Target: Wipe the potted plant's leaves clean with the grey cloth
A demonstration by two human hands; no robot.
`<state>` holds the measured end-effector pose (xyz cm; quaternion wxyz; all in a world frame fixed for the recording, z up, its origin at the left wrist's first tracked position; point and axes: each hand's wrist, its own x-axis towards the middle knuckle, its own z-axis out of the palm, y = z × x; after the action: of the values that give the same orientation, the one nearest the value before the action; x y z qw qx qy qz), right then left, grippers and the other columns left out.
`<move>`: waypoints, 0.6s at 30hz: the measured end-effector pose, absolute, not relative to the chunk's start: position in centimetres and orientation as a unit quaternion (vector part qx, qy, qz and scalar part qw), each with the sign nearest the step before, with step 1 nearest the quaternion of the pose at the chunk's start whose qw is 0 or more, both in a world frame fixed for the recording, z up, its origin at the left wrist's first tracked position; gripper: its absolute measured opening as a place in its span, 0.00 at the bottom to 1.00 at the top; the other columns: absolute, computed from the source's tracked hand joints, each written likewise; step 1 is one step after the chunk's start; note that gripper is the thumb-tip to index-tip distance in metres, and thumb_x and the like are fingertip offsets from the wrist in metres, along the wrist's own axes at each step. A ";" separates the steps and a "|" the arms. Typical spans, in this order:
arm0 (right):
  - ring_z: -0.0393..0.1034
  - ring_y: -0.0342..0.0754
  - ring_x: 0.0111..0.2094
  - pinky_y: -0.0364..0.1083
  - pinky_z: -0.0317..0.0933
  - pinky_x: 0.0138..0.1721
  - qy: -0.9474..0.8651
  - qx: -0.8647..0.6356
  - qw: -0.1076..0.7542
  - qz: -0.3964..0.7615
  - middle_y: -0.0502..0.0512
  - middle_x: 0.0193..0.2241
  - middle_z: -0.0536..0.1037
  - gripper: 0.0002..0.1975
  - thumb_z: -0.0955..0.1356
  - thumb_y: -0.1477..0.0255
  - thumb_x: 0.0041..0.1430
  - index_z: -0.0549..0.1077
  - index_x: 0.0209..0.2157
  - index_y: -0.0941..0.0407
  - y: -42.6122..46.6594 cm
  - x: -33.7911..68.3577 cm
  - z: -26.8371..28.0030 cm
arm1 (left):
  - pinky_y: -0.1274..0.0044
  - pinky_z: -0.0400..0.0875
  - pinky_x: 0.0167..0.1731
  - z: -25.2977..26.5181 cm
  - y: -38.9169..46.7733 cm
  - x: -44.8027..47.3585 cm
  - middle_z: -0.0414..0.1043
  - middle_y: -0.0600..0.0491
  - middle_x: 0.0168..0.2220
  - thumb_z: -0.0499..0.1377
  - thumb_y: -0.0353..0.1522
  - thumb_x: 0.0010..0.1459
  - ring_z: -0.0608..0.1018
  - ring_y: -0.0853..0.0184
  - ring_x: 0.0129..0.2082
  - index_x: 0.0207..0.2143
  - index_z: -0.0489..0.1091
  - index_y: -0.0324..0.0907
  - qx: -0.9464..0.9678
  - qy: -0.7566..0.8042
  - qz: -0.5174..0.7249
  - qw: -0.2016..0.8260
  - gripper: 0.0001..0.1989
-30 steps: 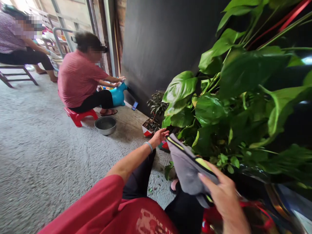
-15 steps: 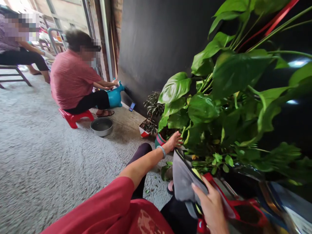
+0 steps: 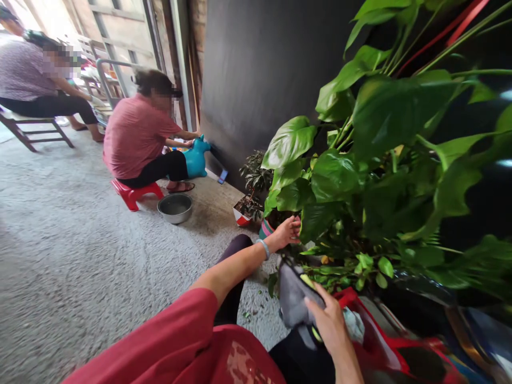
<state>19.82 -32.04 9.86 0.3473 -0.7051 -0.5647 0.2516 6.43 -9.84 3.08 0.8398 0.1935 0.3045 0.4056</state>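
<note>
Beside broad glossy leaves [image 3: 334,178], right hand [image 3: 330,325] bunches soft grey cloth [image 3: 292,298].

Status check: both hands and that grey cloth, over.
Left hand open, reaching into the leafy plant. Right hand gripping grey cloth over red container. Leaves crowd the left hand.

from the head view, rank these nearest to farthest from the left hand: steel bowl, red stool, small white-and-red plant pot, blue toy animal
1. small white-and-red plant pot, just left of the left hand
2. steel bowl, farther left on the floor
3. red stool, under the seated person
4. blue toy animal, by the dark wall; close to the stool's rank
</note>
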 end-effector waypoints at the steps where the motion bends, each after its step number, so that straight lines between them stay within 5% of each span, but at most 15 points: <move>1: 0.82 0.66 0.51 0.61 0.74 0.56 -0.573 -0.693 0.334 0.282 0.62 0.46 0.86 0.26 0.68 0.56 0.44 0.86 0.42 0.52 -33.3 19.9 9.7 | 0.71 0.73 0.38 2.9 -9.9 5.3 0.75 0.51 0.31 0.53 0.48 0.71 0.76 0.65 0.27 0.40 0.72 0.42 0.167 0.324 0.410 0.836 0.20; 4: 0.80 0.62 0.56 0.58 0.71 0.61 -0.593 -0.665 0.343 0.298 0.59 0.52 0.84 0.26 0.70 0.55 0.50 0.86 0.47 0.51 -35.3 20.1 12.5 | 0.71 0.74 0.38 3.5 -9.4 1.7 0.77 0.50 0.34 0.51 0.48 0.72 0.77 0.65 0.28 0.41 0.71 0.42 0.072 0.337 0.487 0.803 0.20; 7: 0.81 0.61 0.53 0.55 0.73 0.57 -0.584 -0.661 0.433 0.185 0.60 0.51 0.85 0.28 0.73 0.51 0.53 0.85 0.49 0.52 -33.0 19.0 17.3 | 0.71 0.76 0.40 5.3 -8.3 -0.3 0.76 0.52 0.33 0.57 0.48 0.69 0.78 0.65 0.31 0.41 0.72 0.43 0.061 0.274 0.568 0.774 0.18; 11: 0.81 0.62 0.52 0.57 0.72 0.58 -0.595 -0.615 0.510 0.084 0.67 0.51 0.84 0.30 0.70 0.52 0.54 0.84 0.50 0.59 -26.6 15.9 19.2 | 0.72 0.76 0.41 6.5 -7.6 0.2 0.75 0.54 0.30 0.67 0.36 0.60 0.79 0.66 0.30 0.36 0.72 0.43 0.132 0.283 0.555 0.771 0.08; 15: 0.81 0.66 0.52 0.62 0.71 0.59 -0.619 -0.647 0.398 0.200 0.66 0.49 0.85 0.32 0.67 0.54 0.48 0.84 0.49 0.57 -25.4 15.3 13.7 | 0.77 0.71 0.32 3.9 -8.5 0.4 0.70 0.55 0.23 0.67 0.30 0.59 0.71 0.70 0.22 0.29 0.70 0.41 0.136 0.362 0.506 0.771 0.08; 18: 0.82 0.65 0.50 0.62 0.73 0.57 -0.604 -0.672 0.341 0.260 0.64 0.47 0.86 0.30 0.68 0.54 0.48 0.85 0.47 0.55 -28.7 16.7 8.8 | 0.77 0.72 0.32 1.1 -9.1 -1.0 0.76 0.51 0.27 0.66 0.29 0.59 0.73 0.70 0.23 0.33 0.72 0.40 0.119 0.425 0.480 0.758 0.05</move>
<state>16.70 -28.65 8.81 0.3410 -0.6715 -0.6043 0.2601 -1.03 -9.13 1.08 0.7582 0.1193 0.4252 0.4797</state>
